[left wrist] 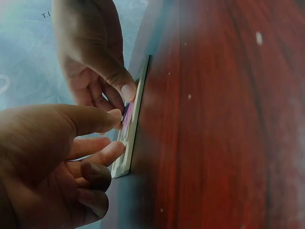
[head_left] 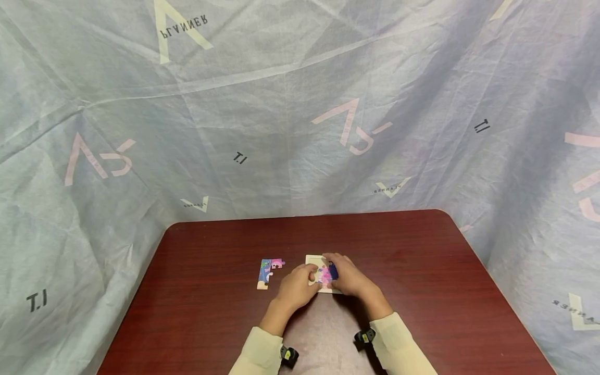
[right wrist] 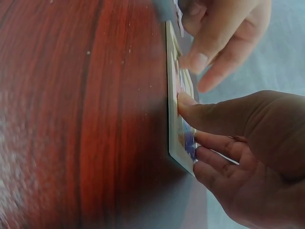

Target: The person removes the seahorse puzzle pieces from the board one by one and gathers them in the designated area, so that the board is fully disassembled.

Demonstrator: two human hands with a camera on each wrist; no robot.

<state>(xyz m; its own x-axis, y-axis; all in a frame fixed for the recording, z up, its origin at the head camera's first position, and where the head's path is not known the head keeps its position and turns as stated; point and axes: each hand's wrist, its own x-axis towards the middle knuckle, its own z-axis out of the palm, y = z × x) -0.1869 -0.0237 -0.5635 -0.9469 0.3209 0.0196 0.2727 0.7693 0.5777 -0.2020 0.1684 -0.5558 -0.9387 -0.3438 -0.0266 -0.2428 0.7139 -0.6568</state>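
Observation:
A shallow cream puzzle board [head_left: 310,259] lies flat on the table, partly hidden by both hands. Pink and purple puzzle pieces [head_left: 324,277] sit inside its frame, with dark blue at the right. My right hand [head_left: 350,278] spans the right part of the board [right wrist: 172,138]; its thumb [right wrist: 186,101] rests at the near side and its fingers touch the far side. Over the left part is my left hand [head_left: 297,287], fingers loosely bent. In the left wrist view its fingertips [left wrist: 114,149] are at the board's edge; no piece shows clearly between them.
Left of the board lie joined or touching loose puzzle pieces [head_left: 263,274], blue and pink, in an angled strip. The dark red wooden table [head_left: 197,291] has rounded far corners. A grey printed cloth [head_left: 262,130] hangs behind it and at both sides.

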